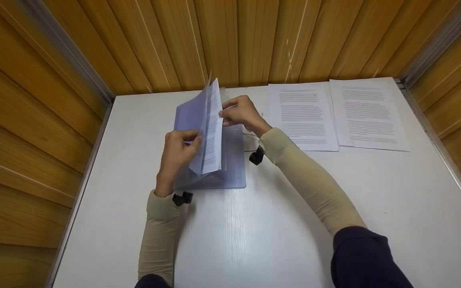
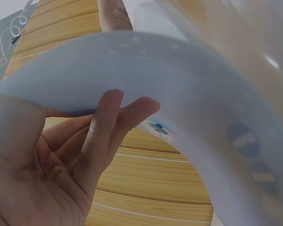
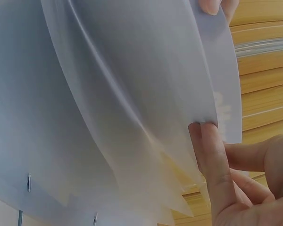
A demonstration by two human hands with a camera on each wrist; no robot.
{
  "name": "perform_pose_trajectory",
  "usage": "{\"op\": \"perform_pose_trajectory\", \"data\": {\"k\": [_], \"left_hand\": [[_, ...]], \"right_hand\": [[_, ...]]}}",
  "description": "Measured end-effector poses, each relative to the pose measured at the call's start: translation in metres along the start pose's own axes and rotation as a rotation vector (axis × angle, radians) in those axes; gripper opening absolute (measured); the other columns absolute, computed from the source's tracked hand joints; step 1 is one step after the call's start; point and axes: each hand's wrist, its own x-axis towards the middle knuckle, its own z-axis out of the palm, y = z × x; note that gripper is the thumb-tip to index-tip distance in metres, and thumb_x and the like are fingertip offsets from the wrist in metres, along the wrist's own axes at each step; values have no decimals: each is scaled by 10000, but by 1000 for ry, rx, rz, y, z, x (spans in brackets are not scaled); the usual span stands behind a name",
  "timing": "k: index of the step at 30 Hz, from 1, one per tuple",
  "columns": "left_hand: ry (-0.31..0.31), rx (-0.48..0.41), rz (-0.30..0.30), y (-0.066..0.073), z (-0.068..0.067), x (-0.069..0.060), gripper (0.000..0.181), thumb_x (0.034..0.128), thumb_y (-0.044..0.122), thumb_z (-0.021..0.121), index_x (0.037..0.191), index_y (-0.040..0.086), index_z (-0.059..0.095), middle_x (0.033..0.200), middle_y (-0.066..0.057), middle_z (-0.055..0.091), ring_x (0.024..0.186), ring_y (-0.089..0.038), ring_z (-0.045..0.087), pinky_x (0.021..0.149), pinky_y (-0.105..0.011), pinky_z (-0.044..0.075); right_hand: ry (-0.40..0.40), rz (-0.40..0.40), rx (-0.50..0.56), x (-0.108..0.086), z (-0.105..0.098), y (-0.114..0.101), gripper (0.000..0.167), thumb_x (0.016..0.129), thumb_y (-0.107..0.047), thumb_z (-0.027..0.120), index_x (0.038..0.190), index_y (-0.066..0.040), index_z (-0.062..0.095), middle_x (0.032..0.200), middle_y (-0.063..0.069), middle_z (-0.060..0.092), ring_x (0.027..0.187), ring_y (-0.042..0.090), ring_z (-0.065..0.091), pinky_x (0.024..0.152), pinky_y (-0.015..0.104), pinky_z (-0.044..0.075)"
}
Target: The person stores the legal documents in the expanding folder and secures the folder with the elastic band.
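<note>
A bluish translucent folder (image 1: 232,176) stands partly opened on the white table, its clear sleeves and a printed sheet (image 1: 213,132) raised upright. My left hand (image 1: 176,154) pinches the lifted cover and sleeve edge from the left; in the left wrist view that hand (image 2: 80,150) has thumb and fingers on the curved plastic (image 2: 146,61). On the right, my right hand (image 1: 242,114) pinches the sheet and sleeve edge near its upper part. The right wrist view shows this hand (image 3: 240,174) with fingertips at the edge of the clear sleeve (image 3: 146,84).
Two printed paper stacks (image 1: 302,120) (image 1: 368,116) lie side by side at the back right of the table (image 1: 230,240). Wooden slat walls (image 1: 254,40) stand behind and at both sides. A black wrist mount (image 1: 257,156) hangs under the right wrist.
</note>
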Motion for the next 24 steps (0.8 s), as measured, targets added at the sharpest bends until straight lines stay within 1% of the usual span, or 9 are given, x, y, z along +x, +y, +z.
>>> {"op": "perform_pose_trajectory", "data": {"k": [6, 11, 18, 24], "left_hand": [[8, -5, 8, -1, 0, 1, 277, 945, 52, 702, 1192, -45, 782, 1134, -210, 794, 957, -306, 796, 759, -436, 651], [9, -5, 9, -1, -2, 1, 276, 944, 45, 699, 1188, -57, 779, 1132, -224, 790, 967, -331, 795, 765, -458, 653], [18, 3, 1, 0, -4, 1, 270, 941, 48, 703, 1171, -69, 783, 1109, -229, 794, 962, -336, 796, 774, -471, 650], [22, 8, 3, 0, -3, 0, 271, 937, 42, 703, 1172, -65, 784, 1110, -221, 796, 963, -326, 792, 774, -461, 644]], "right_hand": [[1, -19, -24, 3, 6, 1, 348, 975, -16, 729, 1313, 67, 708, 1125, 236, 764, 737, 137, 779, 720, 273, 644], [18, -30, -31, 5, 9, 1, 328, 980, -27, 723, 1295, 67, 718, 1131, 226, 761, 755, 145, 774, 720, 269, 643], [20, -38, -42, 8, 14, 2, 309, 1002, -58, 701, 1293, 39, 740, 1139, 206, 766, 818, 149, 764, 732, 260, 641], [24, -38, -31, 11, 16, 3, 304, 1007, -56, 693, 1292, 38, 741, 1117, 197, 764, 785, 131, 752, 719, 251, 638]]}}
